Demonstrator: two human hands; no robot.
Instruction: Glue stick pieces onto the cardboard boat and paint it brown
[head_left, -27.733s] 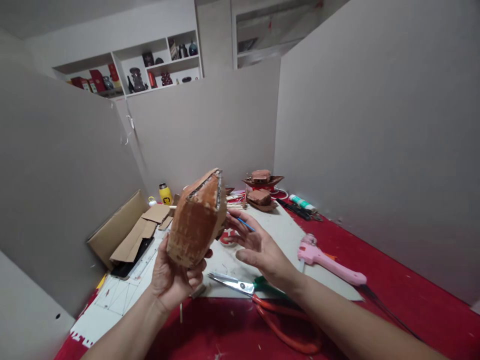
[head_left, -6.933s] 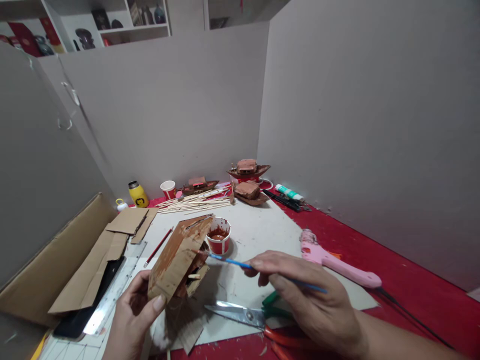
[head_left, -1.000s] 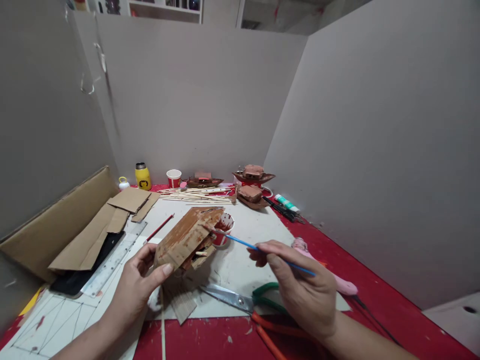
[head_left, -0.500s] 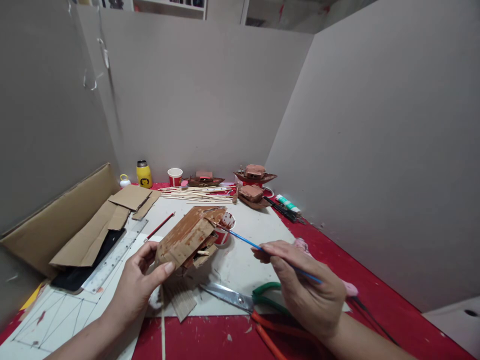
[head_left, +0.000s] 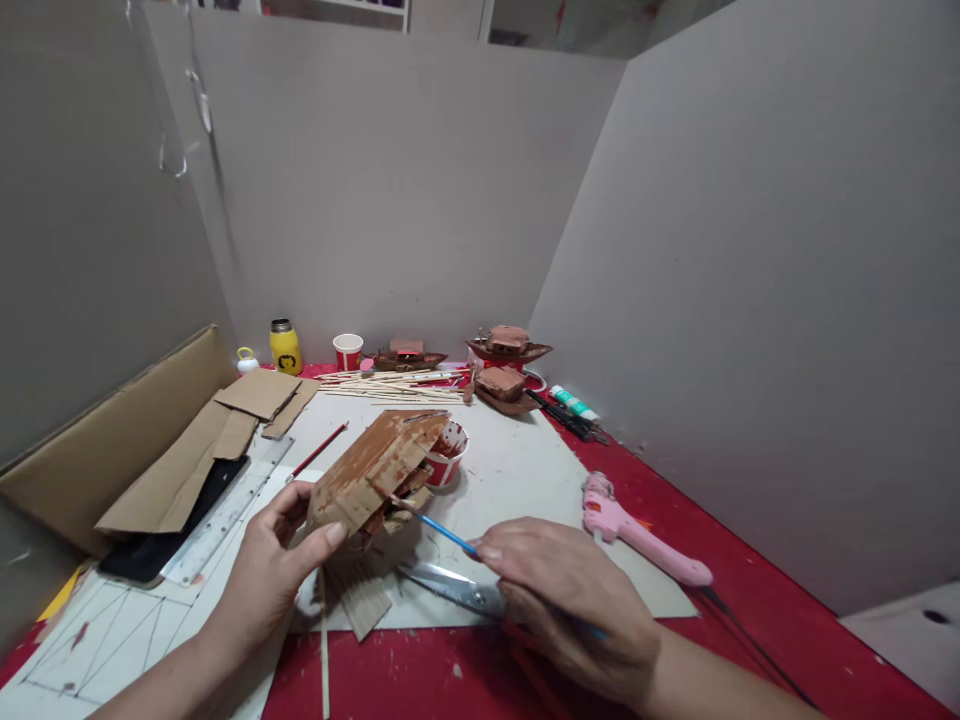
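Observation:
My left hand (head_left: 281, 565) is closed on the left end of a cardboard model boat (head_left: 379, 465), which is tilted above the table. Brown paint covers much of its upper face in streaks, while the strip along its near edge is mostly bare cardboard. In my right hand (head_left: 574, 600) is a blue paintbrush (head_left: 446, 530), its tip touching that near edge. Partly behind the boat stands a paper cup (head_left: 448, 462) smeared inside with brown paint. Scissors (head_left: 450, 587) lie beneath my right hand, which hides most of their handles.
A pink glue gun (head_left: 645, 540) lies at the right, its cord trailing over the red table. Finished-looking brown boats (head_left: 510, 345), wooden sticks (head_left: 397, 385) and a yellow bottle (head_left: 285, 348) are at the back. Cardboard pieces (head_left: 172, 470), a ruler (head_left: 225, 515) and a pencil (head_left: 316, 452) lie left.
My right hand has moved left and down, bringing the brush tip from the boat's upper right part to its near edge. The glue gun shows fully now; the scissors' handles are more covered.

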